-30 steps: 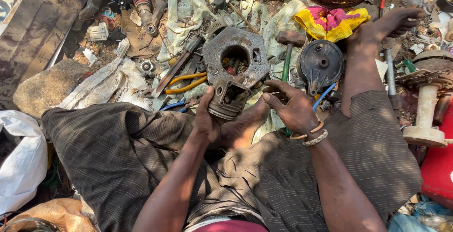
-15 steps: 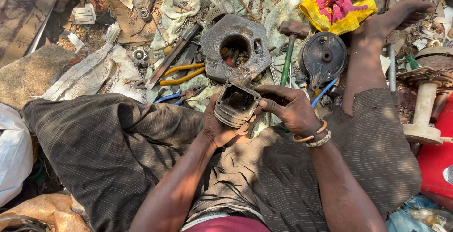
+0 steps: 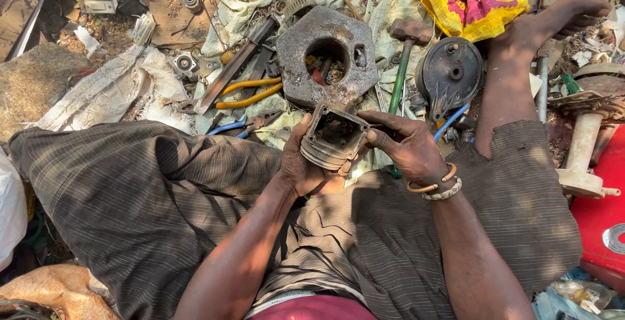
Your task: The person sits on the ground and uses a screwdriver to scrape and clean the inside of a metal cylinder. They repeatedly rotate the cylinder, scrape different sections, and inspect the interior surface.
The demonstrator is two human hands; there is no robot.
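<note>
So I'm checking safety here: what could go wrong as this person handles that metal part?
The finned metal cylinder sits between the left hand and right hand, both bare, so its edges might cut them. If dropped, it could land on the lap. The bare foot lies among scrap near the hammer.

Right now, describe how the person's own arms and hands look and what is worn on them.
Both forearms are bare, with no sleeves and no gloves. The left hand wears nothing on the wrist or fingers that shows. The right hand has two bracelets at the wrist: a thin smooth orange-brown ring and, below it, a pale beaded or braided band. No rings or watch can be made out.
</note>
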